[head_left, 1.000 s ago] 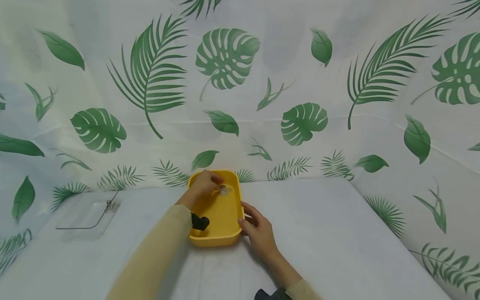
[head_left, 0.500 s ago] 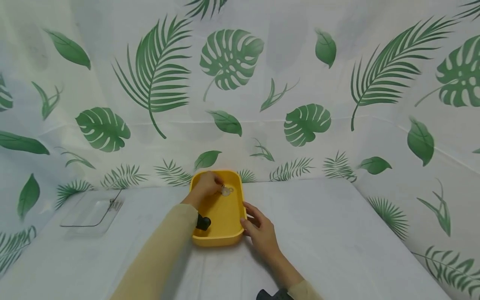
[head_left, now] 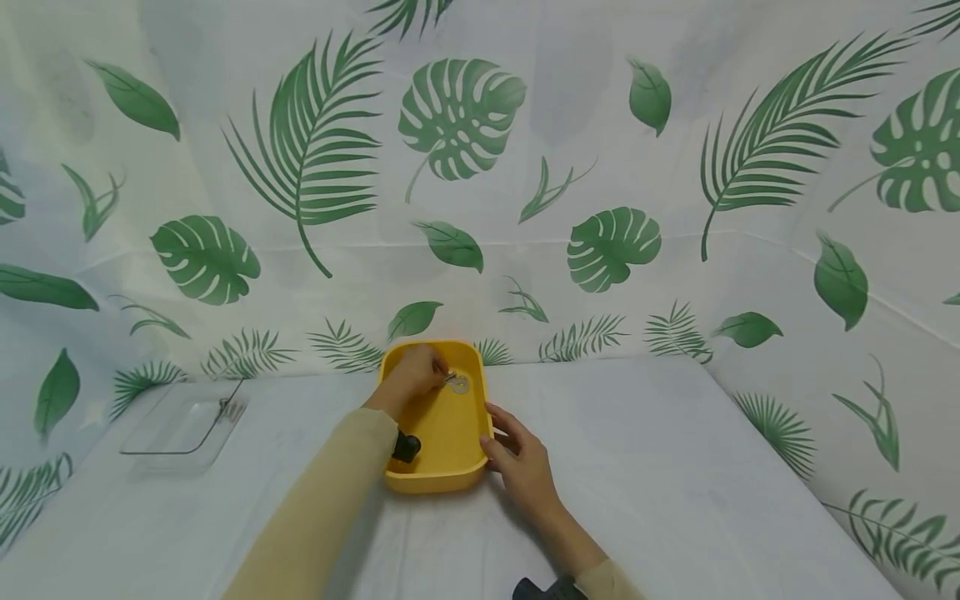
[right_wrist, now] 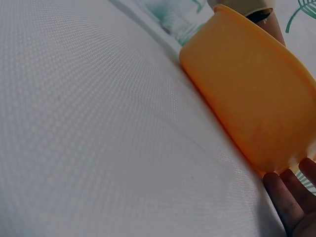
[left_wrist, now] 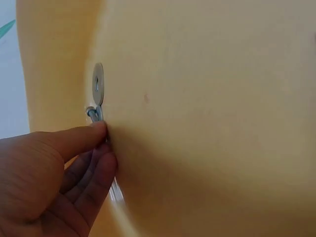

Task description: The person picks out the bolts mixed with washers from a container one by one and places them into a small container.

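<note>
The yellow tray (head_left: pixel 442 442) stands on the white table in the head view. My left hand (head_left: pixel 411 375) reaches into its far end. In the left wrist view my left thumb and fingers pinch a small metal bolt (left_wrist: pixel 91 112), its head poking out past the thumb tip. Right beside the bolt, a flat round washer (left_wrist: pixel 98 91) lies on the tray floor; the head view shows washers (head_left: pixel 460 384) by my fingertips. My right hand (head_left: pixel 523 467) holds the tray's right side, thumb at the rim, and its fingers (right_wrist: pixel 281 195) touch the outer wall in the right wrist view.
A clear plastic box (head_left: pixel 176 433) with a thin wire edge and a small metal piece sits at the left of the table. A leaf-patterned cloth (head_left: pixel 480 183) hangs behind the table (head_left: pixel 637 483). Black straps show at both wrists.
My left fingers shift slightly among the washers and bolt at the tray's far end, and the small metal pieces show a little differently. My right hand stays on the tray's side.
</note>
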A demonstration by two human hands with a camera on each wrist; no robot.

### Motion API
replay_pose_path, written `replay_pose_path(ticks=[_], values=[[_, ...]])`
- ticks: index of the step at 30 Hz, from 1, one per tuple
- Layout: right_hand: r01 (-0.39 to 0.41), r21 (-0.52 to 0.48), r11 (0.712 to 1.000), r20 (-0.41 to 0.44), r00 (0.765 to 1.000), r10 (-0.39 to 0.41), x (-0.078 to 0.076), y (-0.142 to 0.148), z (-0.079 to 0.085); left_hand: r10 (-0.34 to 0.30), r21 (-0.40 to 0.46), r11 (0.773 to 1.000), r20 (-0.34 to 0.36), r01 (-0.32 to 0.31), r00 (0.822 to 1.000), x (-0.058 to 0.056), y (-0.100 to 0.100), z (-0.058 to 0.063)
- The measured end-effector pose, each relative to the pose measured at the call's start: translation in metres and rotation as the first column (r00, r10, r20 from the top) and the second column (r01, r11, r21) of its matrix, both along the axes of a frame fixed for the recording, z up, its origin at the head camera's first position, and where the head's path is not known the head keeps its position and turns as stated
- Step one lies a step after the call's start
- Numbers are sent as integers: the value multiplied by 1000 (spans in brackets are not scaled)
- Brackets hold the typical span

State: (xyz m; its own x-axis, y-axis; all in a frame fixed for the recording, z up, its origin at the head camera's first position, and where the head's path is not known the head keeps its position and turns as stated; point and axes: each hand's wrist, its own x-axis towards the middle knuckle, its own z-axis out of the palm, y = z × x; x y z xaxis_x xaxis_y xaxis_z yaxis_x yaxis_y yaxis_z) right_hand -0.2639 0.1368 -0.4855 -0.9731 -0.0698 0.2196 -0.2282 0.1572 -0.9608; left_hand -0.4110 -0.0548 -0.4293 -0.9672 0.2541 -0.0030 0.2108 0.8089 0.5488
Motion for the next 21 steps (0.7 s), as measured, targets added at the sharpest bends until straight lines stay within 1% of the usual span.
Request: replay_pose_path(ticks=[5,7,10,16,21], values=[[-2,6,1000,-3,1000,2,0,1,0,1,-2,1000,13,-1,1000,-2,2,-3],[0,7,1000,-3,1000,0,0,1,0,8,-5,1000,8,-8,1000,-3,3,-3],[5,7,1000,-2,1000,-5,0,1,1,17,-26,1000,-18,-18,1000,-3,4,-3],[8,6,1000,2,1000,-8,0,1,1,-16,-87,996,-57,11,998,-2,5,-1],[3,10,1000,3,1000,-4,1,0,2,-42,-87,995,-38,39,998,-1,4,-3]])
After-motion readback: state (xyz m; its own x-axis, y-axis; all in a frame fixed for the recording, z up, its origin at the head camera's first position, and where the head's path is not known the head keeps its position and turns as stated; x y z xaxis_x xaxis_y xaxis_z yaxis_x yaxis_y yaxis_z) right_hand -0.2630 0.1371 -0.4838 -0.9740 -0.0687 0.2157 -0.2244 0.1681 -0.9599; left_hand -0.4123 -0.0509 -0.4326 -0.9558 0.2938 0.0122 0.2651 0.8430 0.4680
